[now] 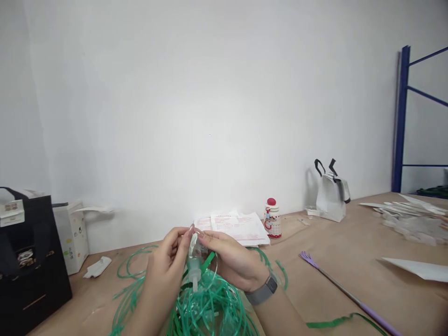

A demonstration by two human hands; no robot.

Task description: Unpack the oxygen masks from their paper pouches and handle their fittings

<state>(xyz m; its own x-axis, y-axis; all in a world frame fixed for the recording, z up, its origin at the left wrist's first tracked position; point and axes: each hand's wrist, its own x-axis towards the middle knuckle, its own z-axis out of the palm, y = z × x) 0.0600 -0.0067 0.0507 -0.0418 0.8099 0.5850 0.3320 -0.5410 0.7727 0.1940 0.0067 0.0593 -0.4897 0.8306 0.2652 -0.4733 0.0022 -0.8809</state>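
Note:
Both hands meet in front of me on a clear plastic oxygen mask (194, 262) with a pale connector pointing down. My left hand (168, 255) pinches its upper rim from the left, thumb and fingertips pressed together. Closed around the other side is my right hand (234, 259), its thumb at the top edge and a grey watch band on its wrist. A green strap (209, 261) runs from the mask between the hands. Below them lies a tangled heap of green tubing (210, 305), partly hidden by my hands and forearms.
Printed papers (241, 227) and a red-capped bottle (272, 218) stand behind. A purple-handled back scratcher (346, 293) and green strap (331, 323) lie to the right. Further right are white sheets and clear plastic pieces (409, 224). Bags (31, 280) stand left; a white bag (331, 196) is back right.

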